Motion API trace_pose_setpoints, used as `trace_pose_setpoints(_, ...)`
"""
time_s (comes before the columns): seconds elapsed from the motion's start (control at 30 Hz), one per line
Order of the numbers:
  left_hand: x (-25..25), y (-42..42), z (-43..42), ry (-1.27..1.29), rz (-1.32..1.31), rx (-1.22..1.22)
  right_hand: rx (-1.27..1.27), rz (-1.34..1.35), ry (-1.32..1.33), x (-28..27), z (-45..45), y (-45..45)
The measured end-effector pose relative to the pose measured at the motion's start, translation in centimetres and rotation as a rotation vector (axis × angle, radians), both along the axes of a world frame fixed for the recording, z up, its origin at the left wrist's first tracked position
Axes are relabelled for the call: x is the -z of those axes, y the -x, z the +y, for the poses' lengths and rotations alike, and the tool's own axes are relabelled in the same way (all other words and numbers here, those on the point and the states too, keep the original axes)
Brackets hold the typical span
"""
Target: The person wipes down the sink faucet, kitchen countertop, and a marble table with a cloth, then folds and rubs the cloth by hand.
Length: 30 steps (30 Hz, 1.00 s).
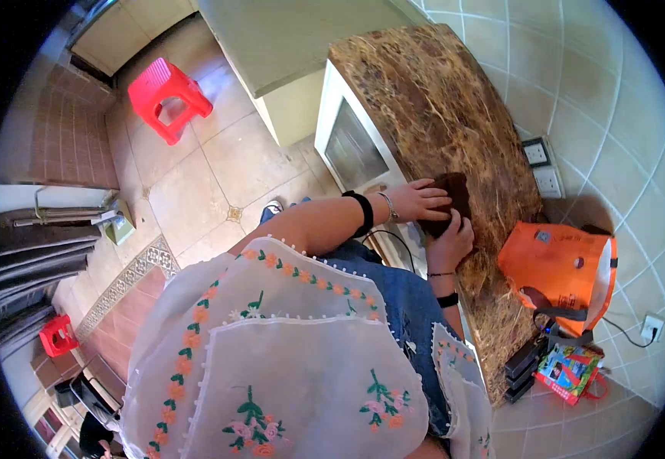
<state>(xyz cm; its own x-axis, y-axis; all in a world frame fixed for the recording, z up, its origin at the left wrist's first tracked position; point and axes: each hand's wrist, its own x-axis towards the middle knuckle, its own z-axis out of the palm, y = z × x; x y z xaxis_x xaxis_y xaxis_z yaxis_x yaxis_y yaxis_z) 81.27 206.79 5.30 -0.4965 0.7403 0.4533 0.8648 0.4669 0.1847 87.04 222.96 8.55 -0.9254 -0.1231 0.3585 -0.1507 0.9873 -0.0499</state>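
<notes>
A dark brown cloth [455,191] on the marbled worktop [424,84] is pressed by the left hand [424,201], its fingers lightly spread. It is touched by the right hand [453,240], fingers bent; whether it is gripped cannot be told. The worktop's far side is partly blocked by an orange bag [550,268], near black boxes [524,369].

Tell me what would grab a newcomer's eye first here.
The bright orange bag probably wins, at the right of the brown marbled countertop. Next comes the red plastic stool on the tiled floor, upper left, then the left hand and right hand on a dark brown cloth.
</notes>
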Motion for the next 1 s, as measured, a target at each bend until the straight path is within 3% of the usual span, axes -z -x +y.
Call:
trace_pose_setpoints(0.2,-1.0,2.9,-7.5,0.054,-0.133,-0.111,-0.014,-0.005,-0.105,1.0,-6.7,4.5)
trace_pose_setpoints(0.57,-1.1,8.0,-16.5,0.163,-0.110,-0.308,-0.066,0.071,-0.182,2.5,-15.9,12.2)
trace_pose_setpoints(0.73,-0.8,10.0,-19.5,0.133,-0.195,-0.356,-0.062,0.025,-0.162,2.3,-19.8,14.6)
trace_pose_setpoints(0.8,-1.6,10.9,-20.5,0.162,-0.211,-0.354,-0.046,0.152,-0.277,3.5,-20.2,16.3)
trace_pose_setpoints(1.0,-1.2,12.6,-20.9,0.129,-0.211,-0.370,-0.031,0.017,-0.229,1.8,-22.2,17.3)
